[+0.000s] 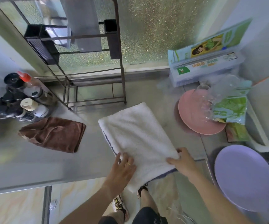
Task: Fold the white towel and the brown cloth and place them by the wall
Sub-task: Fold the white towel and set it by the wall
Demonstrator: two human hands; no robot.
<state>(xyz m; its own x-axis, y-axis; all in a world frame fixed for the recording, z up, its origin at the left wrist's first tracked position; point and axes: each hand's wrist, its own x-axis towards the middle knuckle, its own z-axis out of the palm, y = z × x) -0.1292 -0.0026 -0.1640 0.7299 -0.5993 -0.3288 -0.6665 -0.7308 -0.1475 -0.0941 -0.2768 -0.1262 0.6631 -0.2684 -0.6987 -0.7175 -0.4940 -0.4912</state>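
The white towel (137, 135) lies folded in a thick rectangle on the grey counter (49, 162), its near end hanging over the counter's front edge. My left hand (124, 167) rests flat on its near left corner, fingers spread. On the near right edge, my right hand (183, 160) pinches the towel between thumb and fingers. The brown cloth (54, 135) sits to the left, loosely folded and rumpled, apart from both hands.
Bottles and jars (19, 96) crowd the far left. A dark metal rack (88, 88) stands by the frosted window. A pink plate (196, 113), packets, a wrap box (206, 68) and a purple plate (242, 177) fill the right side.
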